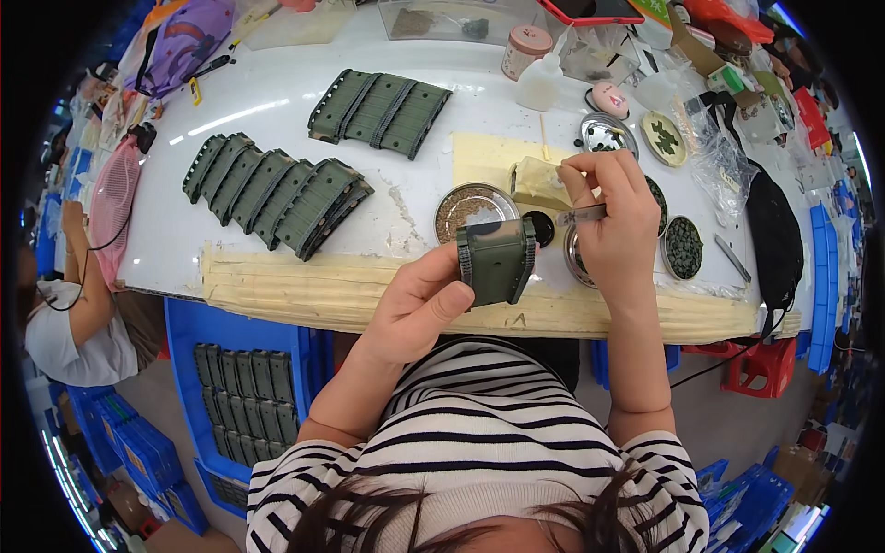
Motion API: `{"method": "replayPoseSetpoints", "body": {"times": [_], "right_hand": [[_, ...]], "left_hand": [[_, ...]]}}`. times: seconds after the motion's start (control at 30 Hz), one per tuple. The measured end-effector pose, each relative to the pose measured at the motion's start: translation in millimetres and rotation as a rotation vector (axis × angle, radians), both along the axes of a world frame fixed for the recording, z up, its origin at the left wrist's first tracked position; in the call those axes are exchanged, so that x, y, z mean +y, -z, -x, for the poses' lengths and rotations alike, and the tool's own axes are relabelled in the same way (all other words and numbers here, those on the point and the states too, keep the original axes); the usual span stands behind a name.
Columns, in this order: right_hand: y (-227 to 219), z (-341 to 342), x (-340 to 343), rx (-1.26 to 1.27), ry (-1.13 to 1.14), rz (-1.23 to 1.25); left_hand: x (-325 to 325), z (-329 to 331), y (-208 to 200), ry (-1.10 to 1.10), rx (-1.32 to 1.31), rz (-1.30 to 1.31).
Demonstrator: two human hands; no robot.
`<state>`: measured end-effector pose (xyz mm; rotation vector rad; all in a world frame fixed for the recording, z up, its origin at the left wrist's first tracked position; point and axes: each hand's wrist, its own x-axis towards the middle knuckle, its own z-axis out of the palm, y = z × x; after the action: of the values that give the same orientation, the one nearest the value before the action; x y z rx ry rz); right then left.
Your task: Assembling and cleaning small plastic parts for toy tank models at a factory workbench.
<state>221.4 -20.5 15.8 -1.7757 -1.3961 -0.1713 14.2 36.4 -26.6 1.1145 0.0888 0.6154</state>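
Green casing (499, 269), pinched between the left hand's (419, 309) thumb and fingers, sits just nearer the body than the granule dish (437, 214), above the surface's taped front edge (332, 290). Right of that dish, the right hand's (616, 217) fingers clasp a grey metal tool (581, 215). Bare surface (404, 210) lies left of it; small dishes (651, 126) crowd its right.

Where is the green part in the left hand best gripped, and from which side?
The green part is probably best held at its left edge, from the left, as the left hand does: it is boxy, with a ribbed band along each side, and this hold leaves its broad face uncovered.
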Motion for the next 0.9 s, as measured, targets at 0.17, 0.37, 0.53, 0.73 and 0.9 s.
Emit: {"method": "replayPoseSetpoints", "body": {"times": [0.17,0.37,0.53,0.73,0.9], "right_hand": [[-2.5,1.6,-2.2,-0.009,-0.013,0.009],[-15.1,10.2,-12.8,0.018,-0.005,-0.068],[-21.4,15.7,-24.2,0.020,-0.042,-0.087],[-18.5,20.3,-34.2,0.077,-0.096,-0.091],[-16.3,23.1,-36.8,0.076,-0.105,-0.069]], "left_hand": [[0.9,0.9,0.9,0.027,-0.057,-0.007],[2.1,6.5,0.8,0.040,-0.046,0.001],[0.9,17.1,-12.8,0.100,-0.092,0.271],[5.6,38.2,-34.3,-0.420,0.412,-0.239],[23.9,52.8,-32.5,-0.849,0.651,-0.796]]}}
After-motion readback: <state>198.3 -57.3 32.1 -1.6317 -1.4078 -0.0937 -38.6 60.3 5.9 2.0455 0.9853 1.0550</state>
